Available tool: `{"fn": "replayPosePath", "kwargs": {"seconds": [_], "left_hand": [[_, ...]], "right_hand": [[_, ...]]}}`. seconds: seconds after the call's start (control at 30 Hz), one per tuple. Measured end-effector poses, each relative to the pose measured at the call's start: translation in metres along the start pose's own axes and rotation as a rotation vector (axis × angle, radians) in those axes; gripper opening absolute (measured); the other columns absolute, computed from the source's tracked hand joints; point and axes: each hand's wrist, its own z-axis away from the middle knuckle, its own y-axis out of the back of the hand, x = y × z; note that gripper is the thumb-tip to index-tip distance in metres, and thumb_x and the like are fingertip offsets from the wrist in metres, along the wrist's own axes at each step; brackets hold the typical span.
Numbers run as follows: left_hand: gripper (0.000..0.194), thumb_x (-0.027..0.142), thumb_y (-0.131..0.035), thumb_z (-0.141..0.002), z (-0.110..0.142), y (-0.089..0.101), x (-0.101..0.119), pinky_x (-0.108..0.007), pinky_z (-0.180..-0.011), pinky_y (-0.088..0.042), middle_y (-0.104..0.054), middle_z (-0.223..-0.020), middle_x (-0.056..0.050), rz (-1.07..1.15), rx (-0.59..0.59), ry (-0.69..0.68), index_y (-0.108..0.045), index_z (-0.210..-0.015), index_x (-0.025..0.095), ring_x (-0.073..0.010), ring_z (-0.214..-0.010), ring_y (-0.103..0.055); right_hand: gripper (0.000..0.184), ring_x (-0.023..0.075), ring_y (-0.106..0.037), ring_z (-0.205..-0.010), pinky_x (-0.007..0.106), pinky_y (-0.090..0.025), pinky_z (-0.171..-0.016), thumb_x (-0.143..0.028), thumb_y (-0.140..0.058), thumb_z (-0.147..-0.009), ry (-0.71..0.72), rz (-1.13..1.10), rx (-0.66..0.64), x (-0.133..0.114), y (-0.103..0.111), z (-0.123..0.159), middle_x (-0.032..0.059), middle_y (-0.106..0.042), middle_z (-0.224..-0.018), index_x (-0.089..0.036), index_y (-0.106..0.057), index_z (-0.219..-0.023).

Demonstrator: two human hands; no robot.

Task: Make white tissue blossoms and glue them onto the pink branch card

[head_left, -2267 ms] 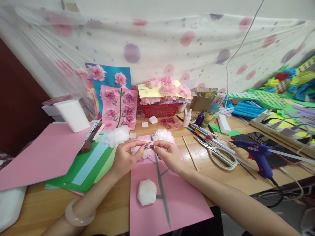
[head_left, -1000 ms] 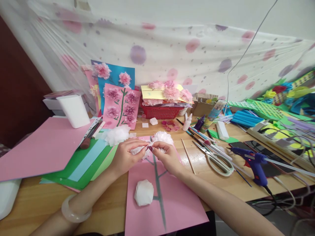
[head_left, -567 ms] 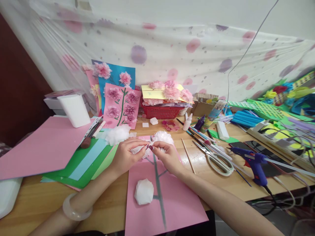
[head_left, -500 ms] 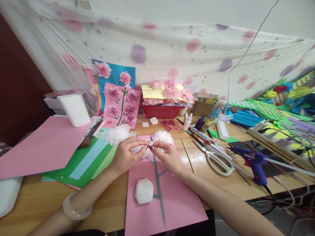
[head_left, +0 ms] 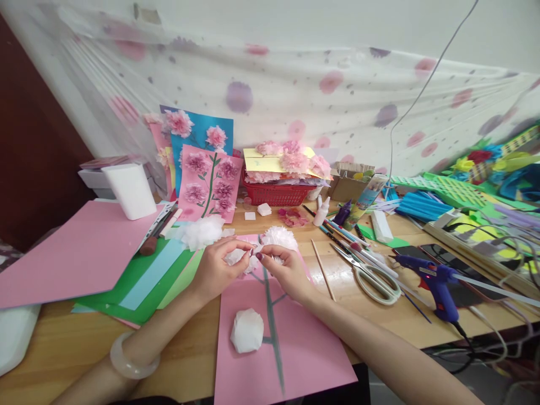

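Observation:
My left hand (head_left: 224, 264) and my right hand (head_left: 287, 271) meet over the upper part of a pink sheet of card (head_left: 312, 360). Between their fingertips is a small piece of white tissue paper (head_left: 255, 251), pinched from both sides and partly hidden by the fingers. A grey-green stem with side branches (head_left: 272, 315) is painted on the card. One round white tissue bundle (head_left: 247, 331) lies at its lower left. Behind my fingers a fluffy white paper flower (head_left: 279, 237) sits at the top of the card, and more white tissue shows behind my left hand.
Scissors (head_left: 377, 284), a wooden stick (head_left: 323, 269) and a blue glue gun (head_left: 434, 281) lie to the right. Loose white tissue (head_left: 202, 232) and coloured sheets (head_left: 113, 301) are on the left. A red basket (head_left: 278, 195) and finished flower cards (head_left: 211, 183) stand behind.
Both hands hold nearly the same place, with the white tissue still pinched between the fingertips. The whole view has shifted slightly downward in the picture.

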Motion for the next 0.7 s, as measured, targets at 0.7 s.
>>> {"fn": "replayPosePath", "kwargs": {"seconds": [0.7], "left_hand": [[0.039,0.033,-0.074,-0.068,-0.0052,-0.0051,-0.0010,-0.040,-0.089,-0.055,-0.074,-0.107,-0.012,0.547,-0.073,0.421,-0.059,-0.100,0.018,-0.0244,-0.100,-0.069]], "right_hand": [[0.023,0.0120,-0.042,-0.057,0.024,-0.029,-0.050,-0.040,-0.062,-0.079,-0.045,0.031,0.025,0.0058,0.0001,-0.0017,0.0007,-0.056,-0.067,-0.017,-0.069,-0.079]]}}
